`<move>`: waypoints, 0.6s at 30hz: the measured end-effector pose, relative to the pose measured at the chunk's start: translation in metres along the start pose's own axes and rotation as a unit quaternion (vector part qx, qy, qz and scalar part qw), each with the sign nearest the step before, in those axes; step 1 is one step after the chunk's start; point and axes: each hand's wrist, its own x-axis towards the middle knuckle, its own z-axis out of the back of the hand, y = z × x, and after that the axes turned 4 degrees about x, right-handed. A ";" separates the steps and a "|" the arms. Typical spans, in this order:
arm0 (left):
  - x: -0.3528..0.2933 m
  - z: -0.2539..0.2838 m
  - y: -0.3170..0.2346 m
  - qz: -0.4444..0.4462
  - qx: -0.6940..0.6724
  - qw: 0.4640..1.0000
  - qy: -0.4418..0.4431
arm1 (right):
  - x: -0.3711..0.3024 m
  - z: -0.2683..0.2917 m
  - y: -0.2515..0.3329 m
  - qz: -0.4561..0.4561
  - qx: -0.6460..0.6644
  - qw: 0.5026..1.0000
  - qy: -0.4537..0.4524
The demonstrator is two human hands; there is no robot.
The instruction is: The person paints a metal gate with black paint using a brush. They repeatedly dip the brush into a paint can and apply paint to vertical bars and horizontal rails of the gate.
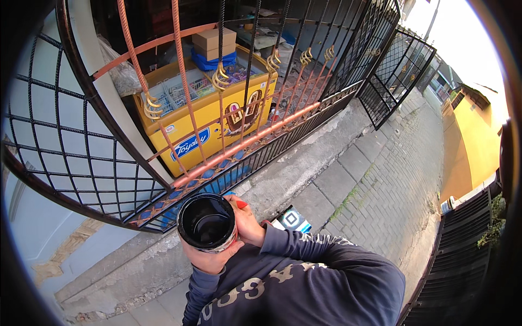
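Observation:
A round can of black paint (pixel 206 220) is held in front of my body, its open top facing up and its rim smeared black. My left hand (pixel 209 261) is wrapped round the can from below and the near side. At the can's right side, my right hand (pixel 249 224) is closed on a small red thing (pixel 241 204); most of it is hidden by my fingers, so I cannot tell its kind. Just beyond the can stands a metal fence (pixel 255 146), partly black and partly copper-red, with gold curled ornaments (pixel 220 77).
Behind the bars stands a yellow chest freezer (pixel 190 146) with cardboard boxes (pixel 213 42) on it. A black gate leaf (pixel 394 76) juts out farther right. Beside my right sleeve lies a printed box or packet (pixel 292 219). A paved lane (pixel 391 157) runs along the fence's low concrete kerb.

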 end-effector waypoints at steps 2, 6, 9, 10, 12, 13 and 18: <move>-0.002 0.000 0.000 -0.005 -0.003 1.000 -0.001 | 0.004 0.001 0.005 0.024 -0.073 0.997 0.002; -0.008 0.007 -0.004 0.044 -0.046 0.998 -0.022 | 0.017 0.012 0.020 0.033 -0.174 0.984 -0.009; -0.006 0.021 0.002 -0.025 0.027 0.998 -0.058 | 0.028 0.031 0.036 0.029 -0.165 0.986 -0.024; -0.006 0.026 0.006 -0.031 0.039 0.996 -0.067 | 0.032 0.038 0.043 0.037 -0.148 0.988 -0.024; -0.007 0.035 0.010 -0.053 0.061 0.993 -0.084 | 0.035 0.050 0.061 0.026 -0.109 0.993 -0.024; -0.008 0.041 0.011 -0.054 0.104 0.988 -0.095 | 0.037 0.054 0.073 0.006 -0.088 0.996 -0.025; -0.012 0.064 0.004 -0.043 0.164 0.976 -0.133 | 0.039 0.022 0.128 0.029 -0.059 0.993 0.094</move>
